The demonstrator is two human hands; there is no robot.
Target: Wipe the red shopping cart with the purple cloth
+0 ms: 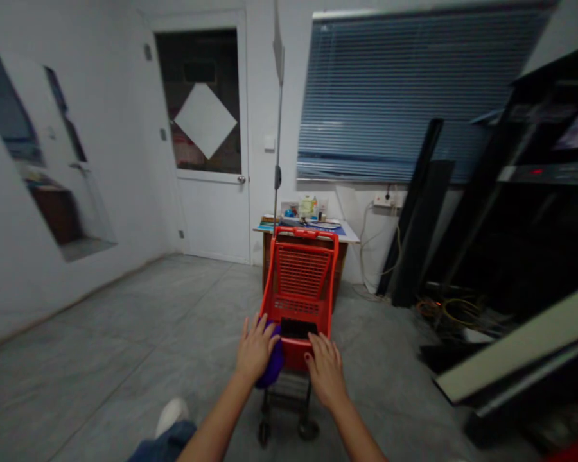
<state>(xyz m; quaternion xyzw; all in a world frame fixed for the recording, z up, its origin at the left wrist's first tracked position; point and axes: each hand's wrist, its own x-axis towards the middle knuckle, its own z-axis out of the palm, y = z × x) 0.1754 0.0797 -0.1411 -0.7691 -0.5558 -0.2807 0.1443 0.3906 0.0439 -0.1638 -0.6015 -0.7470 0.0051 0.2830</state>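
Note:
A red shopping cart (304, 273) on a dark wheeled base stands in front of me. My left hand (256, 346) lies over a purple cloth (273, 369) at the cart's near left corner, the cloth hanging down below the palm. On the near right edge rests my right hand (325, 366), its fingers stretched forward and the thumb apart. Between the hands, a black flat piece (298, 328) sits inside the cart; what it is I cannot make out.
Behind the cart is a desk (349, 232) cluttered with small items. A white door (214, 218) and a window with blinds (376, 109) fill the back wall. A mirror (52, 160) hangs left. Dark panels (421, 237), loose cables (462, 311) and a pale board (520, 340) crowd the right.

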